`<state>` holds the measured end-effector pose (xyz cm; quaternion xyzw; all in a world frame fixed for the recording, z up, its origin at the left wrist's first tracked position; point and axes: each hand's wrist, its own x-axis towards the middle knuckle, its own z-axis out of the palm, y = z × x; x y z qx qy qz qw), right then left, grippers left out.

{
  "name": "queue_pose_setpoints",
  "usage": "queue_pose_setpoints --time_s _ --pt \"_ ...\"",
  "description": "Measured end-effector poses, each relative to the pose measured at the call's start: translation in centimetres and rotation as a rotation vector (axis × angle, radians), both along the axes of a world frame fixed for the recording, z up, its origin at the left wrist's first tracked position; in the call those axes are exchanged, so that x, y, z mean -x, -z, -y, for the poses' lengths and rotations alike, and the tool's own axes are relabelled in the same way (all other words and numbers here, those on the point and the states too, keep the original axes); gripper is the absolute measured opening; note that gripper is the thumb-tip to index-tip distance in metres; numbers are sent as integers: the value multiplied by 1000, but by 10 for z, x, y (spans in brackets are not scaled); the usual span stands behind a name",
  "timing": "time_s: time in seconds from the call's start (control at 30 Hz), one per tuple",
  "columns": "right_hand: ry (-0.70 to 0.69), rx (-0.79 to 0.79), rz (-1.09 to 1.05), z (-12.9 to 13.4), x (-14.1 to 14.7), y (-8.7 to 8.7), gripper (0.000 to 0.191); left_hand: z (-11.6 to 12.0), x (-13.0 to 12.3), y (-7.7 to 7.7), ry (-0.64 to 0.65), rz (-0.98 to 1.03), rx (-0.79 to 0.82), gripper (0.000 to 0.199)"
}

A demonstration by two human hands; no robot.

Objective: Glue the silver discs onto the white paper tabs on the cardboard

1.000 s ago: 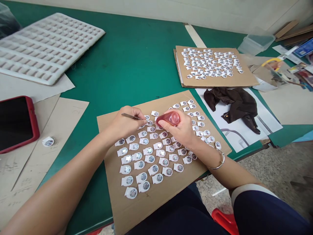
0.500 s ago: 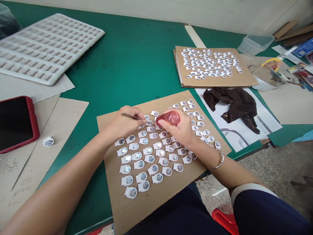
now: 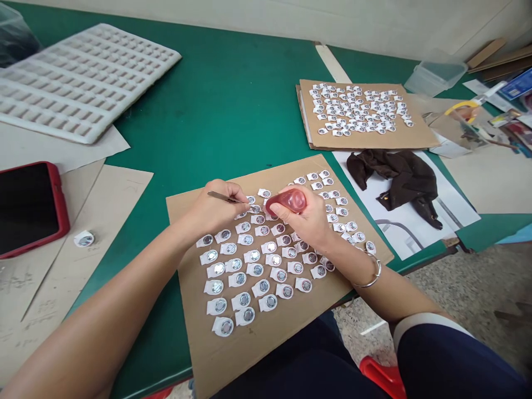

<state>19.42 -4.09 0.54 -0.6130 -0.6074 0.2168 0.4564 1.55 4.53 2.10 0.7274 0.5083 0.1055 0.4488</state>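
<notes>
My left hand [image 3: 218, 208] is closed on slim metal tweezers [image 3: 221, 196], their tip down by a small silver disc on a white tab [image 3: 255, 209]. Just to the right, my right hand [image 3: 305, 216] wraps round a small red translucent squeeze bottle [image 3: 293, 200], tilted with its narrow end toward the tweezers' tip. Its nozzle is too small to make out. Under both hands lies a cardboard sheet [image 3: 233, 360], bearing loose rows of several such white tabs with round silver discs. My hands hide some of them.
A second cardboard sheet [image 3: 415, 138] with similar pieces lies at the back right. Dark cloth [image 3: 409, 177] rests on paper near it. On the left are a white slotted tray [image 3: 100, 83], a red-cased phone [image 3: 29, 208] and a single tabbed disc [image 3: 84, 239]. Yellow-handled scissors [image 3: 461, 106] lie far right.
The view has shifted very slightly. Both hands keep their places over the cardboard, still holding the tweezers and the squeeze bottle.
</notes>
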Motion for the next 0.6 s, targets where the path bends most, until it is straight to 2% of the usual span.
queue_pose_setpoints --time_s 0.3,0.6 --pt "-3 -3 7 0 1 1 28 -3 3 9 31 36 -24 14" --pt "-36 -13 -3 0 5 -1 26 -1 4 9 19 36 -23 13"
